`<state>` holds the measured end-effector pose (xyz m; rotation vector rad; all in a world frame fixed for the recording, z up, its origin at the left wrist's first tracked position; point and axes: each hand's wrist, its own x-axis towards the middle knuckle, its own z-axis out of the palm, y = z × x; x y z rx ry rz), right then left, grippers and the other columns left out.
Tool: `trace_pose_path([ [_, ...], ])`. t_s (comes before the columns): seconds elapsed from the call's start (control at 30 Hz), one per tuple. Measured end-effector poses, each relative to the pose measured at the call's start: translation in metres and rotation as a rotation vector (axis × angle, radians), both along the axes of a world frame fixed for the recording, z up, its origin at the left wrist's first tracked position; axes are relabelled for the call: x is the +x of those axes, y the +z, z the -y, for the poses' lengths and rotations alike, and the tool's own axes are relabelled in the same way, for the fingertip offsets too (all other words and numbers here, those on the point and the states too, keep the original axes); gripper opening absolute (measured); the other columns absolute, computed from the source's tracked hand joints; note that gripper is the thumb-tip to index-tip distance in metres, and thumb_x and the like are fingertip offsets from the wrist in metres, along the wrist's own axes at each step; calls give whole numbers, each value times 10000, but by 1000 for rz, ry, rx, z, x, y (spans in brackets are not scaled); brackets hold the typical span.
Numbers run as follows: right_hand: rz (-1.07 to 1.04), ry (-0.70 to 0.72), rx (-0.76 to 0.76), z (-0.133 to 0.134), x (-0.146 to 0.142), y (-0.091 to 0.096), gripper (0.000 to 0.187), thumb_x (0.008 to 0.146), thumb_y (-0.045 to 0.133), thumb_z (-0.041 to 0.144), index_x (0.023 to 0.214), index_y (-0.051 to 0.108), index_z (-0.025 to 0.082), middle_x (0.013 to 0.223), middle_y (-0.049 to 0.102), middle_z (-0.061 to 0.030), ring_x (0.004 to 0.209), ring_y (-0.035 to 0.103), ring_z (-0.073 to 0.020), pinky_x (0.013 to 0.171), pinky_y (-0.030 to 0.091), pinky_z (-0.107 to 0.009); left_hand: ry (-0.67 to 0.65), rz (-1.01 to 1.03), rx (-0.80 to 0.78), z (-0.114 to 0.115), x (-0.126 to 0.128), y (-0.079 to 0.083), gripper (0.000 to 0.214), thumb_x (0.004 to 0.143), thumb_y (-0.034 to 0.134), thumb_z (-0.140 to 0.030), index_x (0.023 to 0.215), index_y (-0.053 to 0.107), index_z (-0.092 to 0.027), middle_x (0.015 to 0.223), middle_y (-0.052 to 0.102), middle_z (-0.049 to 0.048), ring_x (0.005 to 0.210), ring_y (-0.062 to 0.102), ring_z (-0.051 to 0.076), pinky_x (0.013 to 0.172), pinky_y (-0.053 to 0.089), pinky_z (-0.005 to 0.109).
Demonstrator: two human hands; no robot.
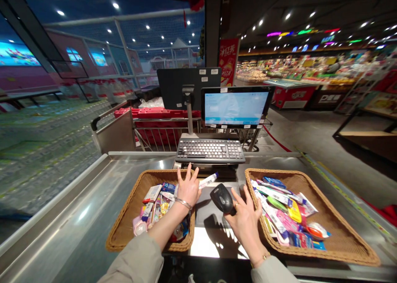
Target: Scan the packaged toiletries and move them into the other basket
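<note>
My left hand (187, 189) is over the right edge of the left wicker basket (119, 229), its fingers spread forward. A slim white box with a dark blue end (209, 180) sticks out from its thumb side; the grip itself is partly hidden. My right hand (246, 217) is beside the left rim of the right wicker basket (344, 229). It has a black handheld barcode scanner (221, 198) at its thumb and index finger, with the handle mostly hidden by the hand. Both baskets hold several small packaged goods, including long slim boxes and blister packs.
A keyboard (211, 150) and a lit screen (236, 108) stand beyond the metal counter (83, 208), beside a second monitor seen from behind (173, 89). Shopping carts (164, 130) are behind them. Stacked bottled drinks (46, 138) fill the left.
</note>
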<state>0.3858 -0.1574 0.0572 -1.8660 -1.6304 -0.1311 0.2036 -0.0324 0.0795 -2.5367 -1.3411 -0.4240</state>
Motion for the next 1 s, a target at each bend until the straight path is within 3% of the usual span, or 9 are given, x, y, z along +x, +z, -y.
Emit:
trace_pose_path([
  [0.27,36,-80,-22,5,11,-2,154,679,580,205,784,681,255,1309,612,7,1396,287,-343,1113,30,-626,-41,26,38,0,11,4,100,764,648,-280,818,704,-218,1465,483,52,1450,216,379,1119,-50,744],
  [0.6,24,-201,9,19,30,-1,189,688,577,218,821,706,248,1284,629,-22,1397,293,-348,1103,148,-581,-118,56,37,1,43,12,78,762,649,-276,785,703,-224,1451,500,48,1442,237,386,1121,-76,732],
  [0.8,67,-294,36,30,45,0,161,718,585,246,821,708,262,1239,657,-17,1383,315,-345,1106,58,-600,-191,53,28,2,63,13,93,769,638,-289,788,696,-219,1463,486,55,1442,232,389,1108,-63,752],
  [1.0,69,-358,26,39,63,-3,193,759,585,316,891,721,277,1228,663,-26,1376,327,-355,1080,73,-632,-239,52,27,6,84,15,106,770,635,-283,822,707,-225,1452,499,56,1439,241,388,1109,-61,752],
])
